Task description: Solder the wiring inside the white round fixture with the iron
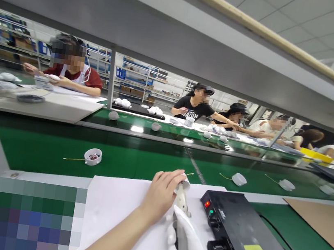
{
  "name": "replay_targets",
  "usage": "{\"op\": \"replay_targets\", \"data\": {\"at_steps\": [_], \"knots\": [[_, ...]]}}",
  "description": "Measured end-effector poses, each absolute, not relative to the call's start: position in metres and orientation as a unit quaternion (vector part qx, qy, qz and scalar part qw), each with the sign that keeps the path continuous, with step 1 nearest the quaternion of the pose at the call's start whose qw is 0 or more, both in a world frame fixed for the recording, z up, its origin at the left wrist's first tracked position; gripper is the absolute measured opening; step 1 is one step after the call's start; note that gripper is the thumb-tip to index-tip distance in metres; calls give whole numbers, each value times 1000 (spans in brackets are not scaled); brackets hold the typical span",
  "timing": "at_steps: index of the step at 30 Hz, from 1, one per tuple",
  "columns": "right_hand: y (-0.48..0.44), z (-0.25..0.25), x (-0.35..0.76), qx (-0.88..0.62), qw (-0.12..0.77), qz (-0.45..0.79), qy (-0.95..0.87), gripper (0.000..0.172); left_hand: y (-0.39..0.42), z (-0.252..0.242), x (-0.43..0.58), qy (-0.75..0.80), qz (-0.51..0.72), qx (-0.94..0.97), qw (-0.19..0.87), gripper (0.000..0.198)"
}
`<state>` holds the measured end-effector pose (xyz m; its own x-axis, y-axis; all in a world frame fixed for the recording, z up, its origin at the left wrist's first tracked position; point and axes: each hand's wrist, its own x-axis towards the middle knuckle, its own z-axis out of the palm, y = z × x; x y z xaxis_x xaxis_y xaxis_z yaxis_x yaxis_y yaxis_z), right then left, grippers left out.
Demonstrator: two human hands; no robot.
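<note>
My bare left hand [159, 194] is wrapped around a small white round housing [187, 183], tipped so that its rim shows beside my fingertips. A short yellow wire sticks out past it. My right hand [192, 244], in a white glove, grips a pale, slim hand tool [181, 199] whose front end reaches the housing. Where the tip meets the housing is hidden. Both hands are over a white sheet [110, 220]. A black control box [250, 240] with a red light, a green light and knobs sits just right of my gloved hand.
Beyond the sheet runs a green conveyor belt [43, 140] with a white cup of small parts [93, 157] and more white housings [239, 179]. A grey beam [178, 44] crosses overhead. Several people [193, 106] work opposite. Cardboard [323, 225] lies at right.
</note>
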<state>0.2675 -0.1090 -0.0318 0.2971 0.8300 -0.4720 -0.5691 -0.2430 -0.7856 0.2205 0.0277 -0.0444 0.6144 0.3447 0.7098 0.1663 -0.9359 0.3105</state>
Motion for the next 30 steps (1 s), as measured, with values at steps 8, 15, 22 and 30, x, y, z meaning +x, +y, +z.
{"op": "replay_targets", "data": {"at_steps": [8, 15, 22, 30], "knots": [[-109, -33, 267, -533, 604, 579, -127, 28, 27, -45, 220, 149, 412, 892, 113, 46], [-109, -31, 266, -540, 601, 575, -129, 28, 28, -47, 221, 153, 416, 890, 111, 48], [-111, -30, 266, -548, 597, 572, -126, 30, 33, -46, 218, 198, 405, 882, 139, 57], [-114, -26, 263, -546, 602, 570, -123, 31, 39, -49, 220, 231, 401, 877, 134, 52]]}}
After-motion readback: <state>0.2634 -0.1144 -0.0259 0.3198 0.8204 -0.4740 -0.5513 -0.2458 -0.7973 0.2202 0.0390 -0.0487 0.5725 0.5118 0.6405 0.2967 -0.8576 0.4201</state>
